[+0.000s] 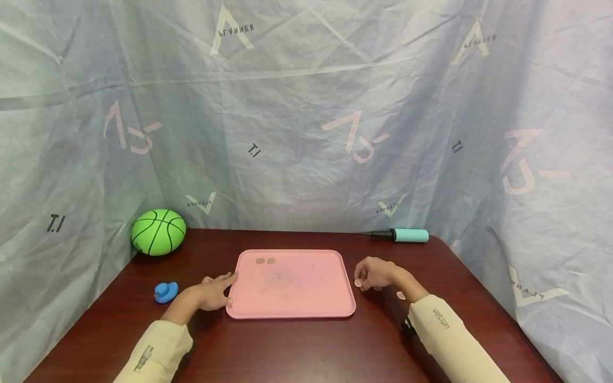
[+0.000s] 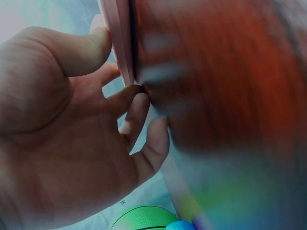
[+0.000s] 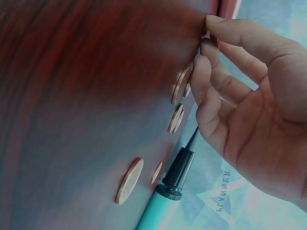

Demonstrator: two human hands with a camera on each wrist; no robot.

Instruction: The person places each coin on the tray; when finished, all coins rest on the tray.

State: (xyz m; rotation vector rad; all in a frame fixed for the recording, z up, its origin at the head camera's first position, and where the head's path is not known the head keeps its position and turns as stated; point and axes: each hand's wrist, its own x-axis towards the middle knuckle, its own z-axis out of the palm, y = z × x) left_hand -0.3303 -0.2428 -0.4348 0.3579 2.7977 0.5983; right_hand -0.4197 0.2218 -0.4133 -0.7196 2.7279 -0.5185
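A pink tray (image 1: 297, 316) lies on the table, with two round coins (image 1: 265, 261) side by side near its far left corner. My left hand (image 1: 209, 293) rests on the tray's left rim, thumb and fingers spread apart. In the left wrist view, the thumb of the left hand (image 2: 72, 110) touches the tray's edge (image 2: 120, 43). Just right of the tray, my right hand (image 1: 375, 274) has its fingertips bent together at a coin (image 1: 358, 283). Several copper-coloured coins (image 3: 129, 182) lie on the table around the right hand (image 3: 254, 91), one (image 1: 401, 295) by its wrist.
A green ball (image 1: 159, 232) sits at the table's far left, behind a blue toy duck (image 1: 166, 292). At the far right lies a turquoise hand pump (image 1: 410, 235) with a black nozzle. Grey printed cloth (image 1: 297, 202) hangs around the table's back and sides.
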